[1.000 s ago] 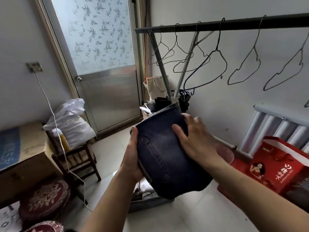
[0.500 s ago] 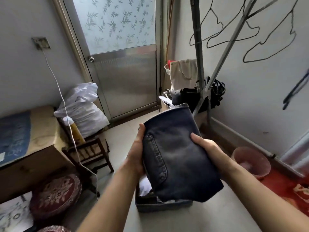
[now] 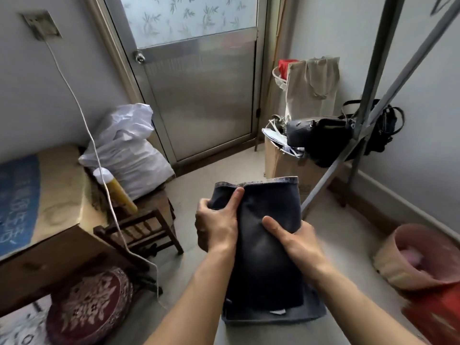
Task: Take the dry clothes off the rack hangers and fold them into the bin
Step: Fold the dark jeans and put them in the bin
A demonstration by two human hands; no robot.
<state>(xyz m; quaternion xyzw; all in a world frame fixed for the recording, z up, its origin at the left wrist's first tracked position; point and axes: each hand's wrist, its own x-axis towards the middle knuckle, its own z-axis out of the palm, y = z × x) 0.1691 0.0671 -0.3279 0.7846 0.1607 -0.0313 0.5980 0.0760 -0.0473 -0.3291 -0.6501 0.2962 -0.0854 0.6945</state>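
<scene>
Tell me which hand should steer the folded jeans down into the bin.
Probably right. The right hand grips the folded jeans mid-length, directly above the grey bin. The left hand only pinches the upper corner.

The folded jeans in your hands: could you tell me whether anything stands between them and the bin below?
Nothing visible does. Both the left hand and the right hand grip the folded jeans directly above the grey bin on the floor; only a white scrap shows inside it, and the rack leg passes beside.

Dark blue denim jeans [image 3: 267, 245], a grey bin [image 3: 316, 311], a maroon floral-patterned cushion [image 3: 89, 305], a leaf-patterned frosted door [image 3: 194, 70].
</scene>
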